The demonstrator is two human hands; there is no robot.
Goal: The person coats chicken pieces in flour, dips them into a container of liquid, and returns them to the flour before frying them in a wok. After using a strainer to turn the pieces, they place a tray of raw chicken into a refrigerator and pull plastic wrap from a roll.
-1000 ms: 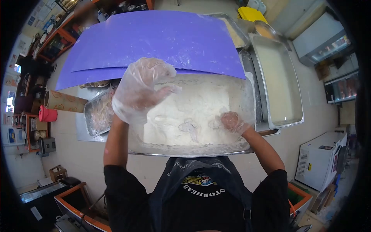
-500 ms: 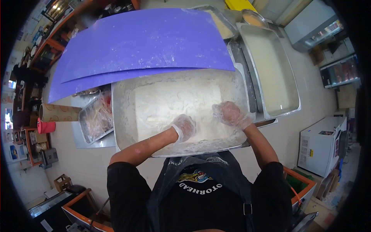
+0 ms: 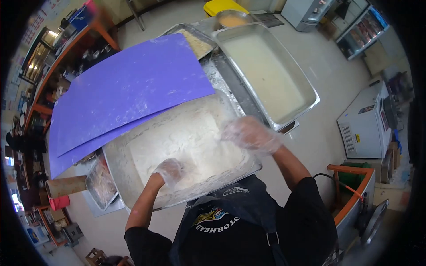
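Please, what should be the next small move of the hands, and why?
Probably the left hand should scoop a little powder: it is down at the powder, while the right hand is over the right side of the tray.

Bright, fairly even indoor light. Floor (image 3: 313, 82) shines faintly; display case (image 3: 40, 57) glows upper left. Right hand (image 3: 249, 134) motion-blurred, left hand (image 3: 170, 171) less so. Fisheye bends edges; corners black.

Head-worn view, forward and down.
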